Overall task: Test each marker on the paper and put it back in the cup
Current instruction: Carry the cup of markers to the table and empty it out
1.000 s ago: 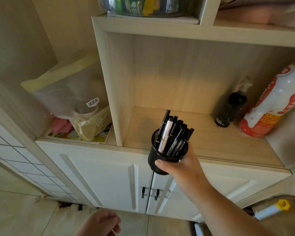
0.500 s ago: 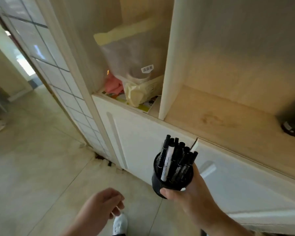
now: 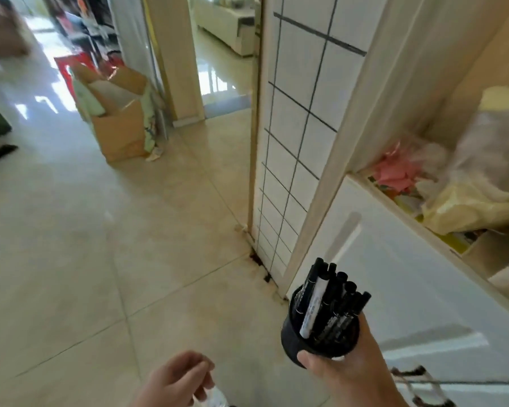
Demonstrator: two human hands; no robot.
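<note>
Beside the cabinet (image 3: 417,289) now, right hand (image 3: 344,368) still grips the cup (image 3: 303,342); left hand (image 3: 174,380) hangs loosely curled.

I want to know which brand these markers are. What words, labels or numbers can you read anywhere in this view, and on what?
None can be read.
White marker in the black cup: dark print along the barrel, too blurred to read.
Black markers: pale print, too small and blurred.
Bag on the shelf: a label at the picture's right edge is cut off.
The right hand holds the cup.
</note>
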